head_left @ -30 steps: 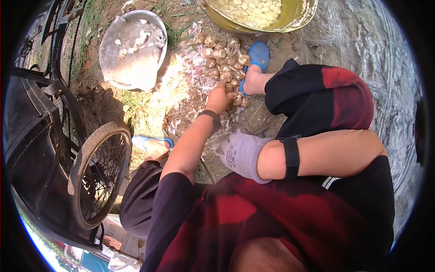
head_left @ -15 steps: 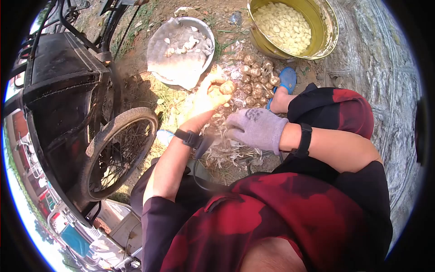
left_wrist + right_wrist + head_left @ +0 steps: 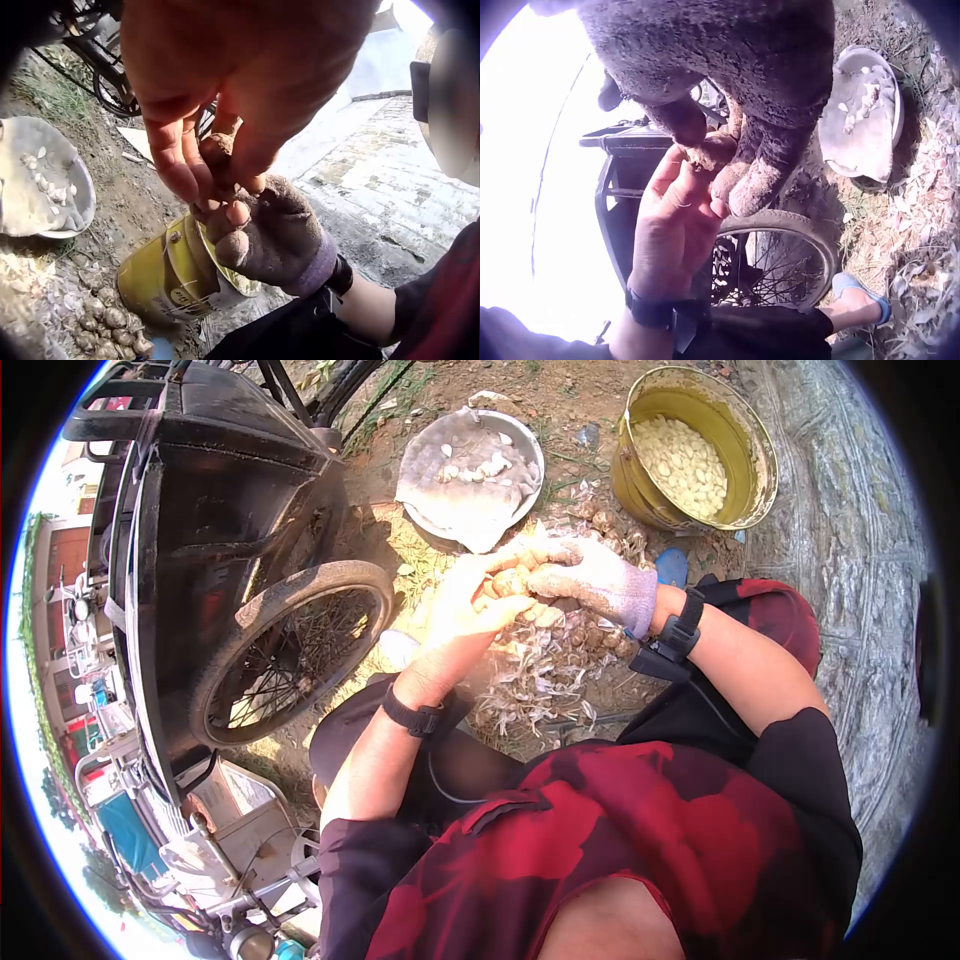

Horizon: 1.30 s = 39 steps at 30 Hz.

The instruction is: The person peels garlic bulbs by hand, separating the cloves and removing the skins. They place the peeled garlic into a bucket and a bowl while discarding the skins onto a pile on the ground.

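Observation:
Both hands meet on one garlic bulb (image 3: 512, 581), held above a litter of papery skins. My bare left hand (image 3: 465, 605) grips it from the left with thumb and fingers. The right hand (image 3: 600, 582), in a dirty pale purple knitted glove, pinches the bulb from the other side. Seen from the right wrist, the brownish bulb (image 3: 714, 150) sits between gloved fingertips and bare fingers. Below the hands lies a heap of unpeeled bulbs (image 3: 112, 322), partly hidden by the glove in the head view.
A basin (image 3: 535, 445) lined with grey cloth holds some loose cloves. The yellow bucket (image 3: 630, 485) beyond holds pale peeled cloves (image 3: 685, 465). Garlic skins (image 3: 535, 685) cover the ground between the legs. To the left stands a black cart (image 3: 230, 490) with a spoked wheel (image 3: 300, 660).
My left hand has come up from the heap with a bulb. The gloved right hand has moved forward from near the lap to meet it. The head view has shifted left.

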Available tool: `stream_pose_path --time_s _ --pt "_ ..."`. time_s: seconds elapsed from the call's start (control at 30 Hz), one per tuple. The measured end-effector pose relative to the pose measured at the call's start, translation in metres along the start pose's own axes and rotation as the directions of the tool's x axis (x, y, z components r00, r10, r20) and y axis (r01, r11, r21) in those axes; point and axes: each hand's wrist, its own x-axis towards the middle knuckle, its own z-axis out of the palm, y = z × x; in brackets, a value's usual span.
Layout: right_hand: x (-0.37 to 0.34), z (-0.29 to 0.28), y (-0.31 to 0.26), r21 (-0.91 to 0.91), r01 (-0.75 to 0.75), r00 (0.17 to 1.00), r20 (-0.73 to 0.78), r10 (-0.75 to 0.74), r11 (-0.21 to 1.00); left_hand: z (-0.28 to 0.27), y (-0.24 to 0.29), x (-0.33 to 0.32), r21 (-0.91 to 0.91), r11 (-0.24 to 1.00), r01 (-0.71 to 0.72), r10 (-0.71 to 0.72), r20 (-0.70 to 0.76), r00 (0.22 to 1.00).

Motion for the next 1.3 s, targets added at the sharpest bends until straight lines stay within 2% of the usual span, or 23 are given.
stream_pose_path --time_s 0.07,0.1,0.17,0.23,0.27,0.33,0.4,0.47,0.53,0.6,0.63,0.67,0.7,0.8,0.87,0.9,0.93,0.97,1.1,1.17,1.2,1.27,1.3 --pt "0.003 -0.001 0.006 0.057 -0.077 0.996 0.048 0.074 0.995 -0.002 -0.006 0.000 0.200 0.977 -0.075 0.075 0.011 0.997" --pt "0.004 -0.001 0.007 0.023 -0.102 0.993 0.068 0.101 0.994 -0.001 -0.006 0.000 0.194 0.978 -0.075 0.075 0.011 0.997" --pt "0.004 0.000 0.012 -0.014 -0.139 0.987 0.084 0.140 0.990 0.004 -0.003 0.001 0.489 0.797 -0.356 0.363 0.083 0.928" --pt "0.004 0.003 0.021 -0.129 0.090 0.994 0.073 -0.081 0.988 0.008 -0.006 -0.001 0.522 0.769 -0.369 0.384 0.084 0.919" --pt "0.005 0.005 0.024 -0.129 0.083 0.995 0.074 -0.074 0.988 0.010 -0.008 -0.002 0.562 0.734 -0.382 0.405 0.090 0.910" --pt "0.008 0.013 0.025 -0.411 0.006 0.996 -0.077 -0.041 0.911 0.013 -0.015 -0.002 0.560 0.763 -0.322 0.349 0.062 0.935" --pt "0.011 0.013 0.031 -0.439 0.026 0.992 -0.099 -0.077 0.898 0.016 -0.018 -0.002 0.508 0.818 -0.268 0.314 -0.005 0.949" --pt "0.009 0.015 0.019 -0.102 -0.166 0.985 -0.075 0.158 0.981 0.015 -0.017 0.001 0.513 0.806 -0.294 0.346 -0.006 0.938" --pt "0.012 0.009 0.023 -0.022 -0.143 0.990 -0.021 0.143 0.989 0.013 -0.019 0.001 0.520 0.794 -0.316 0.375 -0.009 0.927" --pt "0.013 0.004 0.027 0.056 -0.121 0.992 0.028 0.119 0.991 0.012 -0.023 0.002 0.418 0.883 -0.216 0.266 -0.065 0.962" --pt "0.013 0.003 0.028 0.186 -0.114 0.993 0.023 0.112 0.976 0.012 -0.021 0.002 0.418 0.882 -0.217 0.267 -0.064 0.962" --pt "0.013 0.001 0.030 0.314 -0.104 0.994 0.016 0.104 0.944 0.010 -0.018 0.003 0.100 0.994 -0.054 0.066 -0.118 0.991" --pt "0.015 0.002 0.032 0.474 -0.055 0.998 0.018 0.052 0.879 0.008 -0.013 0.004 -0.230 0.966 0.117 -0.143 -0.102 0.984" --pt "0.010 -0.003 0.021 0.516 -0.112 0.993 0.075 0.085 0.850 -0.004 -0.003 0.005 -0.319 0.944 0.088 -0.125 -0.099 0.987" --pt "0.010 -0.004 0.015 0.542 -0.118 0.992 0.110 0.069 0.832 -0.012 -0.009 0.004 -0.282 0.957 0.070 -0.104 -0.106 0.989" --pt "0.011 -0.003 0.011 0.512 -0.094 0.994 0.099 0.050 0.854 -0.014 -0.007 0.003 -0.518 0.851 0.090 -0.146 -0.068 0.987" --pt "0.011 -0.001 0.005 0.482 -0.068 0.996 0.088 0.030 0.873 -0.015 -0.005 0.002 -0.718 0.687 0.109 -0.176 -0.019 0.984" --pt "0.008 0.002 -0.002 0.514 -0.075 0.996 0.079 0.040 0.855 -0.015 -0.007 0.002 -0.755 0.650 0.083 -0.206 -0.071 0.976" --pt "0.011 0.002 -0.002 0.542 -0.083 0.996 0.076 0.050 0.837 -0.020 -0.022 0.000 -0.813 0.568 0.126 -0.224 -0.006 0.974" --pt "0.010 -0.001 0.000 0.215 -0.106 0.994 -0.005 0.109 0.971 -0.013 -0.015 0.002 -0.414 0.891 0.188 -0.208 -0.005 0.978" --pt "0.012 -0.002 0.011 0.219 -0.113 0.993 -0.004 0.116 0.969 -0.006 -0.007 0.001 -0.417 0.888 0.194 -0.215 -0.004 0.977" --pt "0.016 -0.006 0.039 0.019 0.090 0.995 -0.038 -0.089 0.996 0.007 0.009 0.001 -0.303 0.922 0.241 -0.284 -0.104 0.953" --pt "0.015 -0.003 0.032 -0.016 0.090 0.995 -0.038 -0.091 0.996 0.008 0.000 0.004 -0.256 0.940 0.225 -0.261 -0.115 0.958"
